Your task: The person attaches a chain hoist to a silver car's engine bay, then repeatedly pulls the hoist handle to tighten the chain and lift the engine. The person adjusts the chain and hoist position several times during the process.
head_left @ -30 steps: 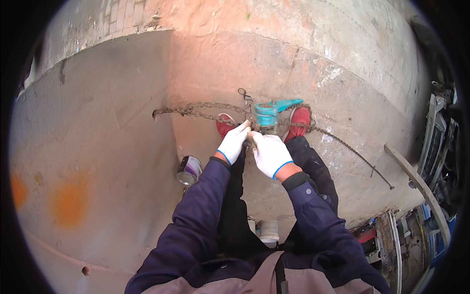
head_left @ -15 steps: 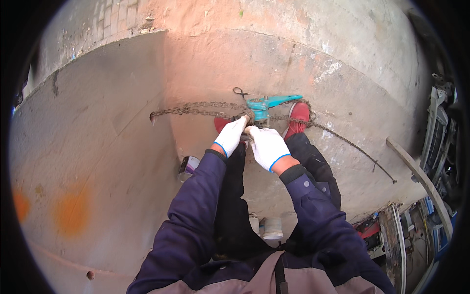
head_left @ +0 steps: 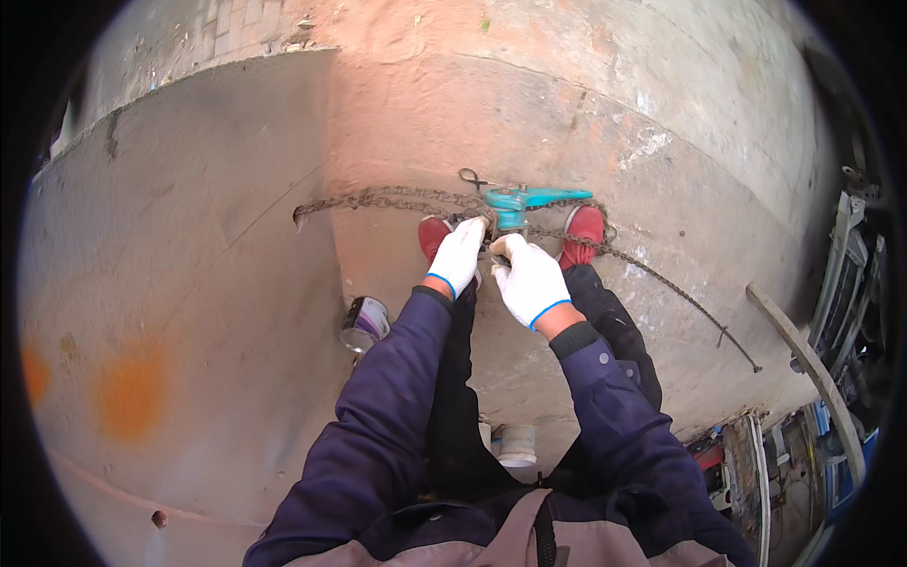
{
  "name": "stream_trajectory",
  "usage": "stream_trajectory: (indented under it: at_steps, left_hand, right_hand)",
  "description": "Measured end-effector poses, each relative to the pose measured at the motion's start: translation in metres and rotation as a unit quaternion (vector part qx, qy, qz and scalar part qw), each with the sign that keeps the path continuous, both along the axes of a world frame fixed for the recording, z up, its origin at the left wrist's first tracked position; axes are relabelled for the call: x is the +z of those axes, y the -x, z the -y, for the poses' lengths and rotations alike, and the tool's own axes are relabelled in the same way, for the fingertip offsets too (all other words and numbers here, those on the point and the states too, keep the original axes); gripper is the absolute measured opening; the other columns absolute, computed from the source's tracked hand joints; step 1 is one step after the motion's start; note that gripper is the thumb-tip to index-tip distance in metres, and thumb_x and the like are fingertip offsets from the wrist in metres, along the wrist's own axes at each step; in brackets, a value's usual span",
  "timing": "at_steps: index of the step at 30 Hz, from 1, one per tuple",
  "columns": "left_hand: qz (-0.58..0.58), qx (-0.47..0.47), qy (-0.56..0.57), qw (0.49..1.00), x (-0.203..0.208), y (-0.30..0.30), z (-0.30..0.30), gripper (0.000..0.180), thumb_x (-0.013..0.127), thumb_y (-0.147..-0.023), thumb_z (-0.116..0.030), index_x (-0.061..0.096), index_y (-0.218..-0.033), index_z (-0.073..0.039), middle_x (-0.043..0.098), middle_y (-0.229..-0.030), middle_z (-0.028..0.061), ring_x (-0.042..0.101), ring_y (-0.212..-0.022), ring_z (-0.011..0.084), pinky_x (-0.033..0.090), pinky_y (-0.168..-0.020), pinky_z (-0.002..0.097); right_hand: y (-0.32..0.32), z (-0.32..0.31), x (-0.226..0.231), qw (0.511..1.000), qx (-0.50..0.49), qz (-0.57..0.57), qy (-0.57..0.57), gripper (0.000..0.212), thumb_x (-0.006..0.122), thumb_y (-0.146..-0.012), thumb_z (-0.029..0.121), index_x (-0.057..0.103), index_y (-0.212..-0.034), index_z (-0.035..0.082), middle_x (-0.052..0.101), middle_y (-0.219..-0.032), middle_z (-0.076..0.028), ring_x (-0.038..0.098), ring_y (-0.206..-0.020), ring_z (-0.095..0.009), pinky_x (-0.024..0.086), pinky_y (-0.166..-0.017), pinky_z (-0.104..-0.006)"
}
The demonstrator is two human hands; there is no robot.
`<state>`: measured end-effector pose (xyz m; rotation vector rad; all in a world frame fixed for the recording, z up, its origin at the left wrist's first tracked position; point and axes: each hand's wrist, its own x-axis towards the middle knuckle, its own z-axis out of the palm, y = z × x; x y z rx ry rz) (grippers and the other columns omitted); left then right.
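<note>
A teal lever chain hoist (head_left: pixel 510 212) lies on the ground between my red shoes, its lever (head_left: pixel 559 196) pointing right. My left hand (head_left: pixel 460 255), in a white glove, is closed at the hoist's left side, where the rusty chain (head_left: pixel 416 197) meets it. My right hand (head_left: pixel 531 282), also gloved, is closed just below the hoist body, fingertips curled by a small dark metal part. What exactly each hand grips is hidden by the fingers. The doubled chain runs left to a hole in the concrete. A thinner loose chain (head_left: pixel 661 272) trails off to the right.
A paint can (head_left: pixel 365 323) lies tilted left of my legs. White buckets (head_left: pixel 517 445) stand behind my feet. A curved metal bar (head_left: pixel 803 350) and scrap metal parts (head_left: pixel 844 274) lie along the right. A concrete slope (head_left: pixel 189 236) rises at left, and a wire loop (head_left: pixel 470 177) lies beyond the hoist.
My hands have drawn slightly apart, the right one moving lower and away from the left. The whole view has shifted a little; the hoist and chains look otherwise the same.
</note>
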<state>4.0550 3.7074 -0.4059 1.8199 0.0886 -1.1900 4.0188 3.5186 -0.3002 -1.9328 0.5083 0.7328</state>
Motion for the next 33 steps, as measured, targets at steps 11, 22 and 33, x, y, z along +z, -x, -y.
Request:
stream_trajectory:
  at_steps: [11, 22, 33]
  left_hand:
    - [0.043, -0.071, -0.029, 0.996, 0.034, 0.001, -0.004, 0.039, 0.045, -0.115, -0.028, 0.064, -0.13, 0.003, 0.069, -0.124, 0.0206, 0.068, -0.11, 0.0309, 0.053, -0.096, 0.0396]
    - [-0.252, 0.146, 0.085, 0.953, -0.017, -0.016, 0.006, 0.06, 0.062, -0.11, -0.024, 0.045, -0.158, 0.007, 0.064, -0.147, 0.0129, 0.059, -0.131, 0.0163, 0.045, -0.114, 0.0309]
    - [-0.266, 0.075, 0.001, 0.961, -0.027, -0.054, 0.027, 0.058, 0.069, -0.099, -0.018, 0.052, -0.153, -0.006, 0.07, -0.118, 0.0042, 0.064, -0.091, 0.0111, 0.051, -0.055, 0.0283]
  right_hand:
    - [0.001, -0.003, -0.011, 0.999, -0.044, 0.005, -0.026, 0.024, 0.068, -0.095, 0.015, 0.064, -0.117, 0.005, 0.075, -0.106, -0.021, 0.071, -0.105, -0.041, 0.055, -0.093, -0.0506]
    - [-0.012, -0.008, -0.041, 0.995, 0.052, -0.061, 0.061, 0.026, 0.066, -0.099, 0.022, 0.062, -0.118, 0.004, 0.075, -0.105, -0.024, 0.072, -0.103, -0.043, 0.056, -0.09, -0.0519]
    - [0.031, -0.008, -0.137, 0.907, -0.342, -0.222, -0.103, 0.05, 0.063, -0.102, 0.043, 0.071, -0.122, -0.002, 0.078, -0.116, -0.022, 0.074, -0.113, -0.036, 0.055, -0.099, -0.0418]
